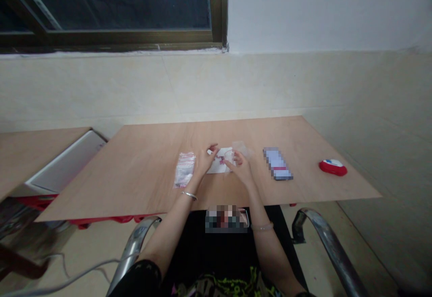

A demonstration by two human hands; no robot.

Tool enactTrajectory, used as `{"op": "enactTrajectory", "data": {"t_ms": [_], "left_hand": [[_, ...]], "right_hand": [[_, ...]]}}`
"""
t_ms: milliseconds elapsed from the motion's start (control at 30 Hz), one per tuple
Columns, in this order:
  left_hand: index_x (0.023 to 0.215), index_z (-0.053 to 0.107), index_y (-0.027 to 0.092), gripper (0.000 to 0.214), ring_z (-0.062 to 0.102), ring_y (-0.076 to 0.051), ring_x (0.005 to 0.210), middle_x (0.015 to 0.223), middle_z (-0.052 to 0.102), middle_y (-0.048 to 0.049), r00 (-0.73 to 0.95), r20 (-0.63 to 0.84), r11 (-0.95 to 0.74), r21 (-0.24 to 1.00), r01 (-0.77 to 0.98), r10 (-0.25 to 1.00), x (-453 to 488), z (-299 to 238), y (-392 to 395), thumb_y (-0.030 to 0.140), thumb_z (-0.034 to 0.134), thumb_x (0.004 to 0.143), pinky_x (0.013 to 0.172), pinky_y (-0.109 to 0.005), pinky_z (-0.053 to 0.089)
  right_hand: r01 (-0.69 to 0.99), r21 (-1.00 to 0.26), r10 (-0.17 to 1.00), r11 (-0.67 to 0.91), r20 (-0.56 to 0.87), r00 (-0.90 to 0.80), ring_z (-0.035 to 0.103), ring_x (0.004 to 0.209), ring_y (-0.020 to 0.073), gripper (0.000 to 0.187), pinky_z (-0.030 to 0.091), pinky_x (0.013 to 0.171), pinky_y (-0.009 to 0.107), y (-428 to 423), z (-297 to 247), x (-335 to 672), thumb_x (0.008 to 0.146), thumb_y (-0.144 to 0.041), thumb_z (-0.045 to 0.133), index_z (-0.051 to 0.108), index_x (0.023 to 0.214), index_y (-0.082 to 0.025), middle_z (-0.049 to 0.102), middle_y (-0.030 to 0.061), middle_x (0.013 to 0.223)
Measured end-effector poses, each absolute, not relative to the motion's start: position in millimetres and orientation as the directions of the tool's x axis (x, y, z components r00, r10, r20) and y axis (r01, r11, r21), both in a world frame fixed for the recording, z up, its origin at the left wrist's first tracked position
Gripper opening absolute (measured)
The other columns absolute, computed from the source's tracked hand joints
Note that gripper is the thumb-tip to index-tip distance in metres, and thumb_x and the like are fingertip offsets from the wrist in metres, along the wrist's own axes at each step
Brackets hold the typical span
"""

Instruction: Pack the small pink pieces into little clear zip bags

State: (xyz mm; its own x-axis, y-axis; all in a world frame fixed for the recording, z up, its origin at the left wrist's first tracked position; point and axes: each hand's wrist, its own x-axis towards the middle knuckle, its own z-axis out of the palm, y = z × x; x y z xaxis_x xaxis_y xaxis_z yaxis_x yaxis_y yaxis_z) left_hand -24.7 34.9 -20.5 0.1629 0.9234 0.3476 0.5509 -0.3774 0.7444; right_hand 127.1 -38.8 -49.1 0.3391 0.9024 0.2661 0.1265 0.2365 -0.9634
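The left hand (204, 162) is lying open, fingers spread, over the left end of a white printed sheet (216, 164). The right hand (241, 165) is curving over the sheet's right end, just below a clear plastic sleeve (240, 148); whether it is pinching anything cannot be told. Fine handling is being kept to the fingertips. A clear resealable bag (184, 169) is lying left of the left hand, a blurred-out packet (277, 163) right of the right hand, both on a plywood board (145, 184).

A plywood tabletop (135, 171) beneath a dark window (114, 4)

We saw a red computer mouse (332, 167) at right, a blurred packet (277, 164) left of it, and a chrome chair arm (332, 243) at lower right.
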Motion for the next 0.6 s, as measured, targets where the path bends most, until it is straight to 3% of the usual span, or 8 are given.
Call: {"op": "enactTrajectory", "data": {"t_ms": [100,300,467,600], "left_hand": [[0.11,0.065,0.015,0.032,0.065,-0.015,0.081,0.087,0.071,-0.0042,0.235,0.348,-0.417,0.812,0.409,0.908,-13.0,8.2,30.2,0.028,0.061,0.082,0.075,-0.025,0.05],[0.104,0.068,0.015,0.027,0.064,-0.015,0.085,0.09,0.071,-0.0043,0.442,0.368,-0.535,0.769,0.351,0.818,-0.5,37.3,12.5,0.028,0.063,0.081,0.082,-0.027,0.049],[0.099,0.069,0.014,0.026,0.063,-0.015,0.082,0.095,0.071,-0.0065,0.306,0.312,-0.413,0.837,0.359,0.899,-5.0,16.6,21.5,0.032,0.061,0.081,0.072,-0.025,0.05],[0.093,0.07,0.015,0.023,0.063,-0.015,0.075,0.088,0.072,-0.0053,0.166,0.254,-0.303,0.813,0.497,0.953,-21.3,-12.8,34.1,0.032,0.06,0.081,0.067,-0.024,0.049]], "right_hand": [[0.153,-0.962,0.899,0.226,0.266,0.347,0.065,0.091,0.0231,0.064,0.055,0.078,0.039,-38.6,-49.7,126.6,0.06,-0.046,0.077,0.061,0.115,-0.018,0.065,0.0121,0.114],[0.159,-0.95,0.887,0.27,0.31,0.343,0.064,0.095,0.0249,0.067,0.054,0.081,0.043,-38.4,-43.5,126.3,0.057,-0.045,0.078,0.059,0.116,-0.019,0.067,0.012,0.111],[0.184,-0.945,0.879,0.271,0.321,0.352,0.063,0.098,0.0257,0.069,0.053,0.081,0.042,-39.4,-42.9,128.4,0.059,-0.046,0.078,0.058,0.118,-0.017,0.065,0.0127,0.114],[0.195,-0.945,0.865,0.262,0.32,0.387,0.061,0.1,0.0258,0.07,0.052,0.08,0.039,-40.9,-41.3,132.1,0.06,-0.048,0.078,0.058,0.118,-0.017,0.064,0.0131,0.116]]}}
